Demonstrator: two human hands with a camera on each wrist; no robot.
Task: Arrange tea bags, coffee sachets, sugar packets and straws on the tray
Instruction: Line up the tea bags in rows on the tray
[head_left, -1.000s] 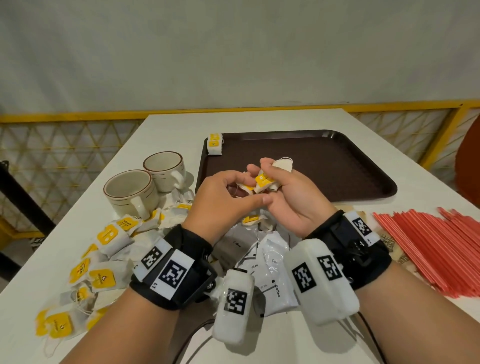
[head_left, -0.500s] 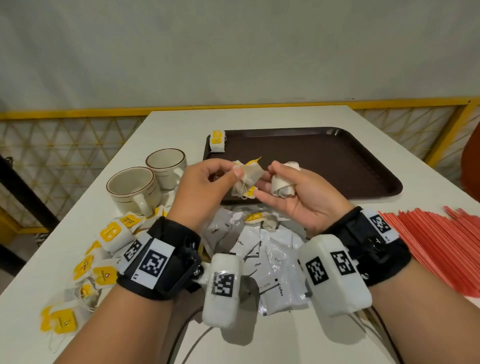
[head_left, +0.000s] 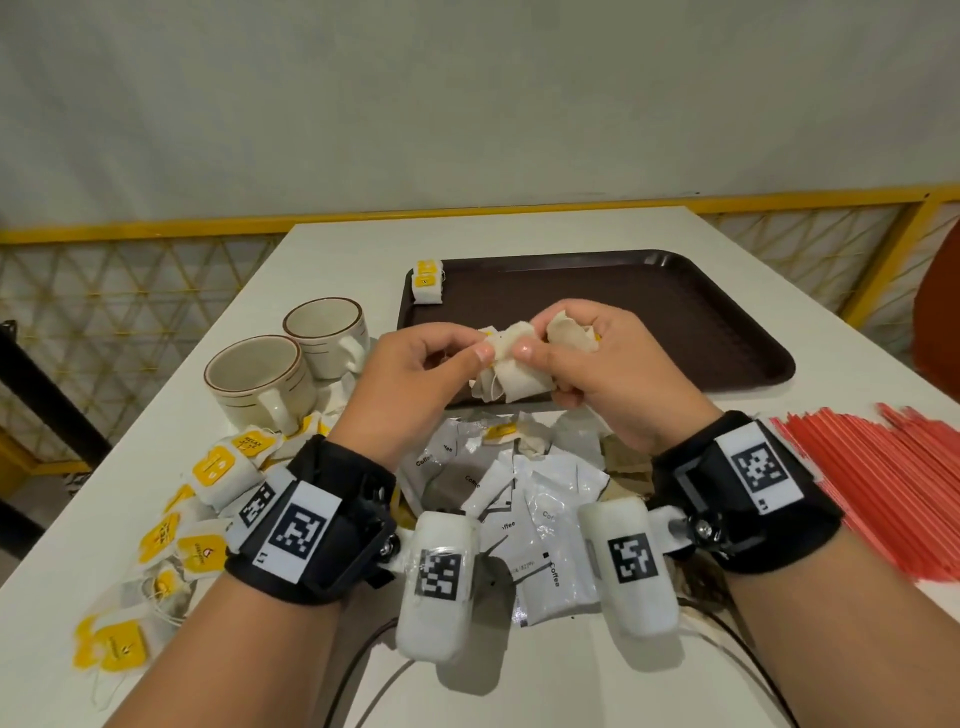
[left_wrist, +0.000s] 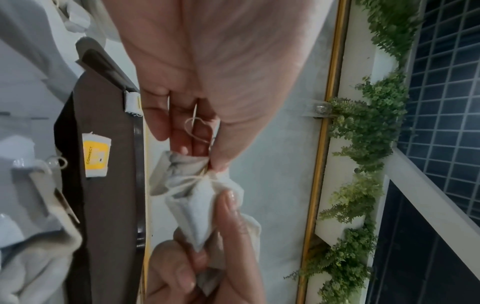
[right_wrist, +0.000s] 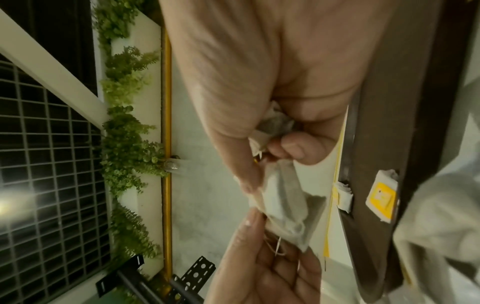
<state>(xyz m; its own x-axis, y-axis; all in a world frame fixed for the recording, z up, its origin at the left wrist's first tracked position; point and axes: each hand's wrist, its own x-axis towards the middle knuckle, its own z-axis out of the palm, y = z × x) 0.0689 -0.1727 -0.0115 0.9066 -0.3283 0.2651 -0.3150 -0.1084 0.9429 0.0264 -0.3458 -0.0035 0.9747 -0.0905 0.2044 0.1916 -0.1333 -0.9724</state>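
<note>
Both hands meet above the near edge of the dark brown tray, holding tangled white tea bags. My left hand pinches one bag and its string between thumb and fingers; the pinch on the tea bag shows in the left wrist view. My right hand grips that bag with thumb and curled fingers and holds a second bag in the palm, also seen as a tea bag. One yellow-labelled tea bag lies at the tray's far left corner.
Two cream cups stand left of the tray. Several yellow-tagged tea bags are strewn along the table's left side. White coffee sachets are piled below my hands. Red straws lie in a heap at the right.
The hands had drawn apart with a bag each; now they have come together again, both gripping the tangled bags, held slightly higher over the tray's edge.
</note>
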